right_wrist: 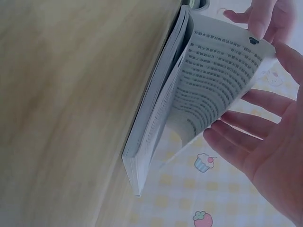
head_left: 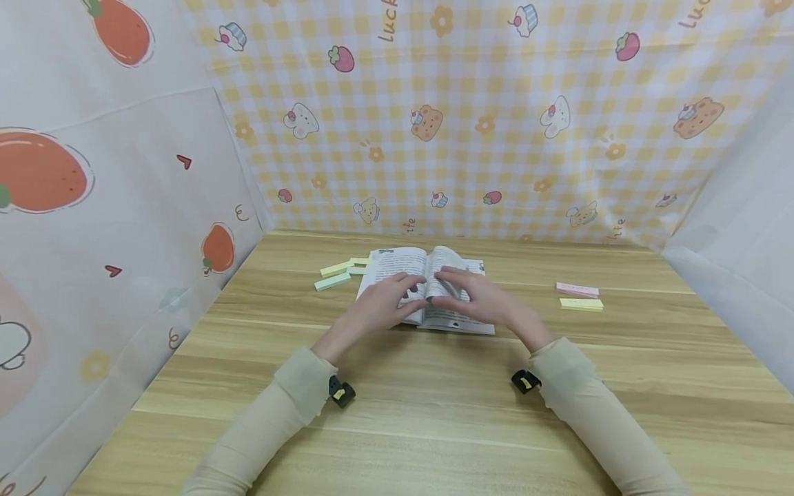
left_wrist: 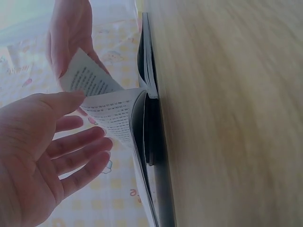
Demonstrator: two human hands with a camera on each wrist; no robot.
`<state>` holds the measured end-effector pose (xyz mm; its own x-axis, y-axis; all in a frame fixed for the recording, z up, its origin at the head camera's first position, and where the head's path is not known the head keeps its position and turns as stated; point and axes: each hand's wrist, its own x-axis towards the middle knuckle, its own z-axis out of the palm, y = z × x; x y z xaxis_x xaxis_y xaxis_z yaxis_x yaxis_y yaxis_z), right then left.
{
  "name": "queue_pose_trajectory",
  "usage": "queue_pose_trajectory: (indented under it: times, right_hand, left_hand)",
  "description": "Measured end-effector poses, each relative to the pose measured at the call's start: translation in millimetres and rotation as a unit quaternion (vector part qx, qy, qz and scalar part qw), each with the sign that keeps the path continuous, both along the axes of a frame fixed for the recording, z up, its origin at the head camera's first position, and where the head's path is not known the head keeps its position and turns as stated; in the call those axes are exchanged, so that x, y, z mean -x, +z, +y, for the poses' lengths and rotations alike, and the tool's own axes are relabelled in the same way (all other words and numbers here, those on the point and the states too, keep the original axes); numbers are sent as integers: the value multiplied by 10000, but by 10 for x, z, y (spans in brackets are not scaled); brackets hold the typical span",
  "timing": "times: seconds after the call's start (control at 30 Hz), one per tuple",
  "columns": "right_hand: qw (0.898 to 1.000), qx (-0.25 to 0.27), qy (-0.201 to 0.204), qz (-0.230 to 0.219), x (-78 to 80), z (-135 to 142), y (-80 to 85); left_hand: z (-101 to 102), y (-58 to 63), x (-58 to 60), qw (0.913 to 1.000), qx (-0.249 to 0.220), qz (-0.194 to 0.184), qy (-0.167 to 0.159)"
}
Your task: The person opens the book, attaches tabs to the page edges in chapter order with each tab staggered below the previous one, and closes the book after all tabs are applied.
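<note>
Nearest me stretch two cream fabric sleeves. Beyond, on the pale wood-grain counter, lies an open white printed paper book, one page lifted. I see the right hand spread loosely, fingers touching that page's edge; the left hand is spread too, its thumb apparently against the page's corner.

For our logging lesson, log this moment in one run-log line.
Book: open on table; page: raised; left hand: thumb near page corner; right hand: fingers at page edge; paper strips: flanking book
</note>
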<state>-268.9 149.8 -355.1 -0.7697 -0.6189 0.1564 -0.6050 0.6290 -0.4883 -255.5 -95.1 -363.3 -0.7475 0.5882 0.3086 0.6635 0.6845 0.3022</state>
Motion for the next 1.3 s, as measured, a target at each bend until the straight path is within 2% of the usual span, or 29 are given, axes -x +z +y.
queue_pose_trajectory:
  times: [0.23, 0.33, 0.63, 0.83, 1.07, 1.3]
  right_hand:
    - [9998, 92, -130, 91, -4, 43, 10]
    - [9993, 138, -222, 261, 7, 52, 8]
    - [9953, 428, -672, 546, 37, 44, 23]
    - [9948, 464, -567, 703, 35, -6, 13]
    - [9988, 137, -422, 220, -16, -89, -35]
    - [9995, -98, -308, 57, -48, -136, -27]
  left_hand:
    - [21, -21, -3, 9999, -18, 72, -70]
    - [25, -27, 1, 9999, -73, 75, -111]
    - [30, -26, -2, 9995, -237, -7, -209]
    - [24, -35, 10, 9993, -350, -65, -103]
    - [23, -44, 9, 9988, -390, 157, -254]
    - [15, -31, 1, 9977, -601, 219, -232]
